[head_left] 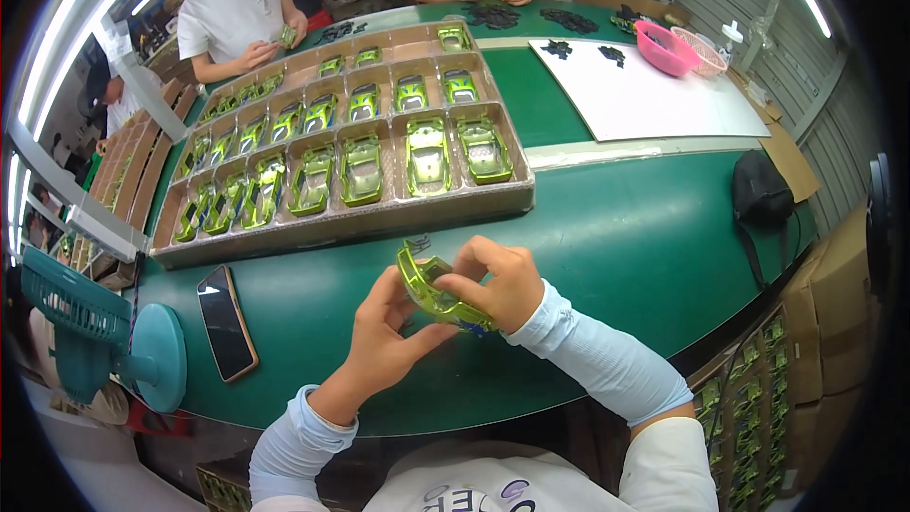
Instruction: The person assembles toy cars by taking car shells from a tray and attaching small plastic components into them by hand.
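Note:
Both my hands hold one shiny green toy car body (424,286) above the green table, in front of a partitioned box. My left hand (384,327) grips it from the left and below, thumb along its lower edge. From the right, my right hand (500,286) is closed on it, with the thumb pressed at its inner side. A small dark piece (418,246) shows at the upper end of the shell; I cannot make out whether it is attached. The cardboard box (360,221) has several compartments, most with a similar green car body (428,156) lying inside.
A phone (227,322) and a teal fan (156,357) stand at the left. On the right lie a black pouch (761,192) and a white board (654,109) with a pink basket (666,47). Two people work across the table, near piles of black parts (493,16).

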`<state>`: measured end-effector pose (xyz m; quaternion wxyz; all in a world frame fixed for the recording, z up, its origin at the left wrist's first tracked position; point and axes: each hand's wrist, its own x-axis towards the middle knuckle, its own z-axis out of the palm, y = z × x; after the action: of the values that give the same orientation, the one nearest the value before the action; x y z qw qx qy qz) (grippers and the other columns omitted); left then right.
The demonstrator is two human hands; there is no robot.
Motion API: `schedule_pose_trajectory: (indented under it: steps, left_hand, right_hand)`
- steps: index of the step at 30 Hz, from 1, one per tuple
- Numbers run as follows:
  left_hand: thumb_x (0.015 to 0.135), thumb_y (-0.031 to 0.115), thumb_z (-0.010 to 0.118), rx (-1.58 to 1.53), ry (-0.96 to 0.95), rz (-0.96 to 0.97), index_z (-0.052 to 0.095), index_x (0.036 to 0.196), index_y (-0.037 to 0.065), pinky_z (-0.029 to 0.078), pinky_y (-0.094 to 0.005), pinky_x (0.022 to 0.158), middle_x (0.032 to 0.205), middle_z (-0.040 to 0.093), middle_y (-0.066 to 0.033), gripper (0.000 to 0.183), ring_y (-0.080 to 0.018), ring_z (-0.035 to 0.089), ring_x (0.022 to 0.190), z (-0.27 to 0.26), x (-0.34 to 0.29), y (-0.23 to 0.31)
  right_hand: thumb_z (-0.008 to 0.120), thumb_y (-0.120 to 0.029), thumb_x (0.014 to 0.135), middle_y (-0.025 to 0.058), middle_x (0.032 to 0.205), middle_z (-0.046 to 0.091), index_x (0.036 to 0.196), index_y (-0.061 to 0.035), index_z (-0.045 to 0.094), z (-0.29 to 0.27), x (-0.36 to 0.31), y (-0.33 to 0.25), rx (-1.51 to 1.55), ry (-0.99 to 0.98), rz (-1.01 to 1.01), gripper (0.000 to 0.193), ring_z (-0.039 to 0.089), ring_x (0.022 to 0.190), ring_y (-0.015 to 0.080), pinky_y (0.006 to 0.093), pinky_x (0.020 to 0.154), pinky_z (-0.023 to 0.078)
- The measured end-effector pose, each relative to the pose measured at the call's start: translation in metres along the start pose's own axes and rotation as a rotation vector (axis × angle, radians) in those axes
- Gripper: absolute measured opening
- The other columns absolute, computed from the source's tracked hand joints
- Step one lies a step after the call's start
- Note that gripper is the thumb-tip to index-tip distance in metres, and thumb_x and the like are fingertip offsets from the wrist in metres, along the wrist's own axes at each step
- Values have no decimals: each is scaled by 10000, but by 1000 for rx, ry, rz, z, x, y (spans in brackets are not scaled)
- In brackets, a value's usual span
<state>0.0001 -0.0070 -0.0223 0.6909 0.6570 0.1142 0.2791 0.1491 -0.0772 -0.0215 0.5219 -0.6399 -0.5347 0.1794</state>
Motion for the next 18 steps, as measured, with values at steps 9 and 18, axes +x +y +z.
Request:
schedule_pose_trajectory:
  steps: [9, 18]
  left_hand:
    - [700, -17, 636, 15, 0, 63, 343, 1163, -18, 389, -304, 885, 1116, 447, -103, 548, -170, 464, 1029, -2, -3, -2]
    - [683, -16, 651, 58, -61, 64, 340, 1186, -14, 366, -302, 896, 1138, 417, -94, 591, -174, 439, 1051, -8, -3, 2]
  right_hand:
    - [661, -92, 651, 82, 732, 556, 677, -23, 524, -4, 3, 5, -72, 16, -280, 155, 540, 661, 196, 282, 518, 437]
    - [645, -37, 658, 92, 757, 551, 674, 3, 518, -7, 2, -6, 53, -39, -179, 135, 531, 672, 201, 258, 514, 468]
